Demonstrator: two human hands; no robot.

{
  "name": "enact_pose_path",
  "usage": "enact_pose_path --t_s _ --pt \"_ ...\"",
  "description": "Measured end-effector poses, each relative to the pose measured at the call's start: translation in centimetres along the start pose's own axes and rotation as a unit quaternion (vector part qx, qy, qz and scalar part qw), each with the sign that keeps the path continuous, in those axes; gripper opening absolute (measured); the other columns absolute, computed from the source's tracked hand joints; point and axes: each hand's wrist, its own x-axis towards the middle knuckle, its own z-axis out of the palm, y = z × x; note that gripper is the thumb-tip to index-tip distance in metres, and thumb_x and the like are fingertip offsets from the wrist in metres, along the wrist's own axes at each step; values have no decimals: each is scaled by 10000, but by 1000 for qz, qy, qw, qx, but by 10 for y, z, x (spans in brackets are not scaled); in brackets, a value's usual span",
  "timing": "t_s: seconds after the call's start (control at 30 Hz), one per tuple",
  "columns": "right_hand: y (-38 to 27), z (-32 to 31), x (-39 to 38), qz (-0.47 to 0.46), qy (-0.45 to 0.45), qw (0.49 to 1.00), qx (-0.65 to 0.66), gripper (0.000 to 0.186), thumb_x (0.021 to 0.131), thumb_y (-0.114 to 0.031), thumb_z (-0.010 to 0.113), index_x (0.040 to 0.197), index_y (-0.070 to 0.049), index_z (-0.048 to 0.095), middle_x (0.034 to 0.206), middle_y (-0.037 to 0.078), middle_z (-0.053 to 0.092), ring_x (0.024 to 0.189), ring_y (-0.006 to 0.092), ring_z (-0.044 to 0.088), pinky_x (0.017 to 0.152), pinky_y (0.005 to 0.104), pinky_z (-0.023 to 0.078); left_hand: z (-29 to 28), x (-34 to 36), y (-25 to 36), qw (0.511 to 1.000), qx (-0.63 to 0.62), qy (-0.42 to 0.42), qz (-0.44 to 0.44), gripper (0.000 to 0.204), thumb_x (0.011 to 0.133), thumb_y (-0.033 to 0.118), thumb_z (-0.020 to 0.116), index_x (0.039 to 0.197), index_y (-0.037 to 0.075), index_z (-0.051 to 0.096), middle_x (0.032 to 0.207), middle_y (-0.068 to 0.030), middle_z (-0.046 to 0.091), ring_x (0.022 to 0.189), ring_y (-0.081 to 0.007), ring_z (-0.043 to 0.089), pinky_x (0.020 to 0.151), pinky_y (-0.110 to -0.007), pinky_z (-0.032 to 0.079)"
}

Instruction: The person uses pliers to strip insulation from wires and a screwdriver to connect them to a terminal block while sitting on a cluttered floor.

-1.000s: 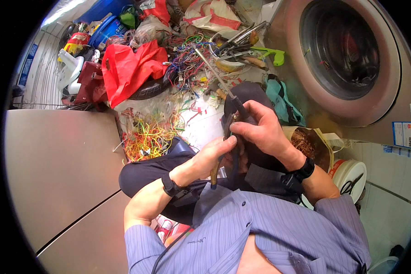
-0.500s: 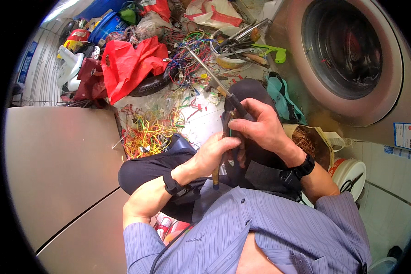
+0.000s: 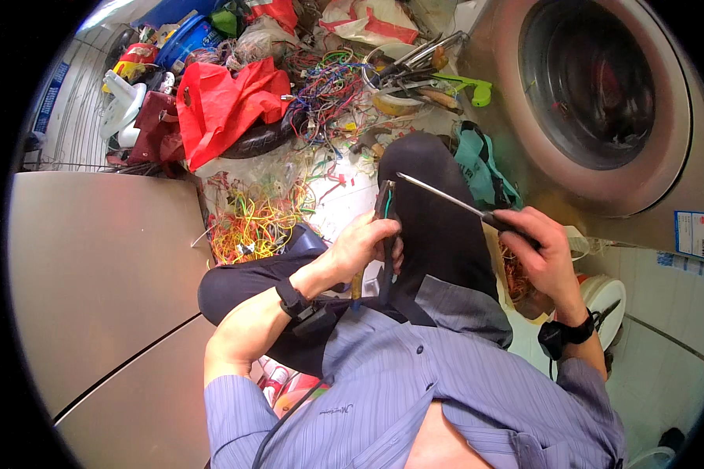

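My left hand point(image 3: 364, 244) is closed around dark pliers point(image 3: 386, 195), jaws upward, above my lap. One of their handles looks worn and yellowish with a blue end. A short bit of green wire point(image 3: 389, 205) shows at the jaws; how it is gripped I cannot tell. Off to the right, my right hand point(image 3: 546, 248) wraps round the dark handle of a screwdriver point(image 3: 446, 197). Its long metal shaft slants up and left, the tip apart from the pliers and over my dark-trousered knee point(image 3: 426, 160).
Yellow, red and green wires point(image 3: 250, 227) lie heaped beyond my left knee. Farther back are a red bag point(image 3: 227, 109), tangled coloured wires point(image 3: 328, 90) and a tub of tools point(image 3: 395, 102). A washing machine point(image 3: 516, 133) stands right; a bag of copper-coloured wire point(image 3: 516, 277) is below it.
My right hand has drawn away to the right and down with the screwdriver, leaving the pliers. My left hand has shifted slightly left, still holding the pliers.
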Motion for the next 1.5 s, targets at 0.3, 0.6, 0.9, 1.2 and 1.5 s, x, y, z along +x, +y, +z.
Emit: enact_pose_path --t_s 0.3,0.6,0.9,1.2,1.5 --pt "15 0 -8 -42 -4 999 -12 292 834 29 703 1123 -13 713 870 109 663 745 240 635 671 321 493 10 5 7 996 85 18 2 249 953 256 501 835 57 594 711 -67 649 604 -158 617 530 -251 418" --pt "11 9 -17 -18 22 1000 -14 309 829 24 704 1136 -13 709 805 118 615 682 238 606 623 324 474 10 6 8 995 96 14 3 275 952 281 505 801 76 609 701 -31 656 602 -100 594 516 -226 380" --pt "8 13 -20 -24 21 999 -38 330 829 32 706 1153 -26 706 765 111 581 652 231 591 593 323 457 7 6 6 993 116 8 5 273 958 275 501 822 65 609 713 -35 651 624 -114 611 532 -235 403" --pt "2 1 -11 -125 12 982 -144 354 810 11 718 1158 -43 697 810 97 590 646 270 597 578 364 480 2 6 0 988 150 23 26 224 980 234 494 944 30 578 761 -68 645 671 -164 640 637 -300 506" --pt "-2 -17 6 -120 -52 986 -107 330 825 -10 707 1152 -38 688 826 107 602 700 277 618 607 363 488 7 7 7 926 371 46 51 199 951 210 532 947 12 558 703 -65 612 647 -156 588 622 -323 470"
